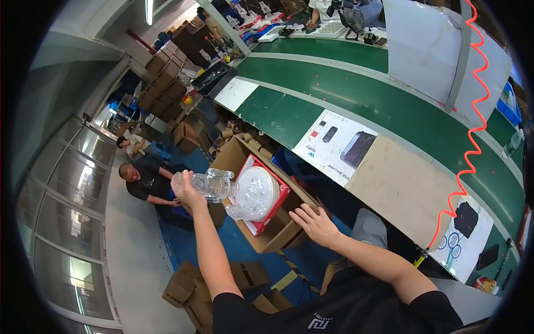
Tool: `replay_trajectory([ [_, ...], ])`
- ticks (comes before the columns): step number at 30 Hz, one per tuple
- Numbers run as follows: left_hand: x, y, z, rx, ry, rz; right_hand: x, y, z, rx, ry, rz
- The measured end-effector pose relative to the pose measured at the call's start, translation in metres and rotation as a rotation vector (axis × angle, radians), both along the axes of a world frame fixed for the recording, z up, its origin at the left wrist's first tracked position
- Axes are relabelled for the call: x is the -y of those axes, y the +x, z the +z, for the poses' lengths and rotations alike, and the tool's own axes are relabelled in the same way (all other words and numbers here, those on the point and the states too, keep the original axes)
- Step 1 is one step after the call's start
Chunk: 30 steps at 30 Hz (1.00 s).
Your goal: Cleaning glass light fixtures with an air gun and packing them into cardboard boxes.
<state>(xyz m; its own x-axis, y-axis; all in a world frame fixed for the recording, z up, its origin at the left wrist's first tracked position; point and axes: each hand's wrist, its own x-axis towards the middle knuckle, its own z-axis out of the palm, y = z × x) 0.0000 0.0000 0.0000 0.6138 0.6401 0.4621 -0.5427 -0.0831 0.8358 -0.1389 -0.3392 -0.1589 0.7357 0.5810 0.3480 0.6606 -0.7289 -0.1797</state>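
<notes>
Clear plastic piece [214,183] (seemingly) within left fingers [181,181].

The left arm stretches straight out, bare from a black short sleeve, and the left hand [185,188] curls closed around a clear plastic piece [217,185] held just left of the open cardboard box [267,236]. The right hand [315,221] hovers flat, fingers spread, over that box's near right edge, forearm bent.

The clear part [214,185] is hiding the left hand's [186,191] fingertips; the carton's [276,234] contents are lying mostly under a bag [253,195].
</notes>
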Motion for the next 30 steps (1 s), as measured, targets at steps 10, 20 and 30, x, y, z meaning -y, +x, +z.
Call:
replay_trajectory([
  [10, -0.031, 0.09, -0.094, -0.082, 0.22, 0.018, -0.004, -0.004, 0.004, -0.027, 0.005, 0.062],
  [20, -0.042, 0.142, -0.22, -0.775, 0.519, 0.296, -0.012, 0.009, 0.014, -0.035, 0.003, 0.056],
  [30, -0.018, 0.142, -0.311, -0.716, 0.504, 0.107, -0.035, 0.014, 0.022, -0.144, -0.038, 0.101],
])
